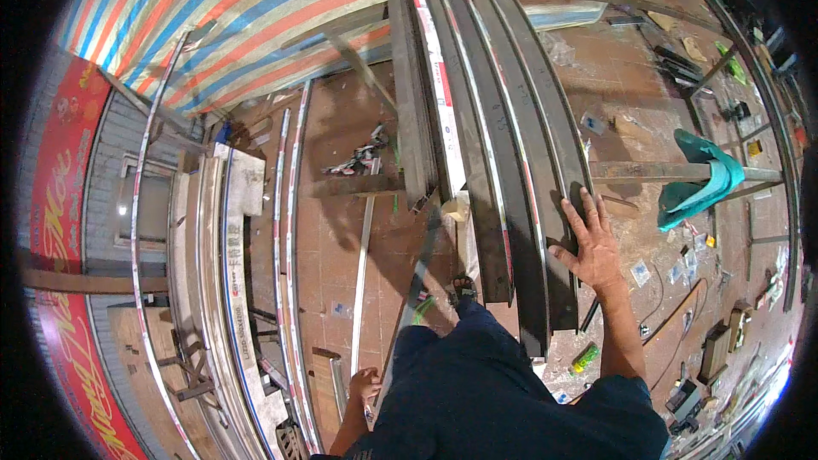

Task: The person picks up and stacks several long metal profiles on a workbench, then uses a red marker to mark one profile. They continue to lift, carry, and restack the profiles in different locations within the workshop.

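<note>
My right hand lies with fingers spread on the rightmost of several long dark metal profiles. These profiles run side by side away from me, some with red-and-white film strips along them. Low at the left, beside my body, my left hand is closed with its fingers curled. Whatever it may hold is hidden. A thin pale metal strip and a long grey bar pass close to that hand. A white strip with red print lies among the profiles, next to a darker stack at their left.
Long light panels and bars stretch along the left side. Behind hangs a striped tarpaulin. A teal cloth drapes over a metal rail at the right. Scraps, a green bottle and tools litter the tiled floor.
</note>
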`<state>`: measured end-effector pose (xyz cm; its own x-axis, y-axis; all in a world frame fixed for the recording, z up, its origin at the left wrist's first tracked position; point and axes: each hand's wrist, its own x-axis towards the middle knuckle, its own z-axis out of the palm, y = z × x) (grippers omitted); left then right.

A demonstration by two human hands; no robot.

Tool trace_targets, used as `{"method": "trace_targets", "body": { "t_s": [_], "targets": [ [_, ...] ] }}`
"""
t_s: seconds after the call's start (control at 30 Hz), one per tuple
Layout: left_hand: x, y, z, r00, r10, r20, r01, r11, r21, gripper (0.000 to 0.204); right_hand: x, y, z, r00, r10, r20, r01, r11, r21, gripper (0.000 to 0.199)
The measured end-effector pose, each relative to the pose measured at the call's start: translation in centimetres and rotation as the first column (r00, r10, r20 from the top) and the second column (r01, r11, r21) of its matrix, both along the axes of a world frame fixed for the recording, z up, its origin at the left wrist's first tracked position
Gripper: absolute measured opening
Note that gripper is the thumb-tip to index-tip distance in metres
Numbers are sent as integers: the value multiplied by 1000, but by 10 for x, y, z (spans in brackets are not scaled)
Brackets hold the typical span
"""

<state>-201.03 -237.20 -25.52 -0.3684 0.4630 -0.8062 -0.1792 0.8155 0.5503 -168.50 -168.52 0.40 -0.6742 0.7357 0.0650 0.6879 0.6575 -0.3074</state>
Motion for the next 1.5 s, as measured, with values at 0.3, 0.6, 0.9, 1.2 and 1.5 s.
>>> {"method": "trace_targets", "body": {
  "t_s": [0.3, 0.6, 0.9, 1.2, 1.5],
  "targets": [
    [-137, 136, 41, 951, 283, -129, -292, 955, -57, 45, -21, -7, 14, 996, -44, 73, 44, 999, 1, 94],
    [-314, 215, 46, 960, 277, -48, -269, 955, 124, 49, -223, -78, 65, 939, -268, -216, 261, 963, -60, 86],
    [-459, 122, 15, 994, 105, -22, -106, 991, -84, 44, -391, -52, 4, 768, -603, 214, 604, 794, 70, 116],
    [-542, 101, 24, 949, 296, 104, -288, 953, -91, 37, -368, -28, -7, 785, -614, -85, 618, 785, 33, 73],
    [-545, 160, 18, 972, 207, 113, -200, 977, -70, 51, -351, -12, -3, 806, -584, -96, 565, 808, -168, 71]
  ]
}}
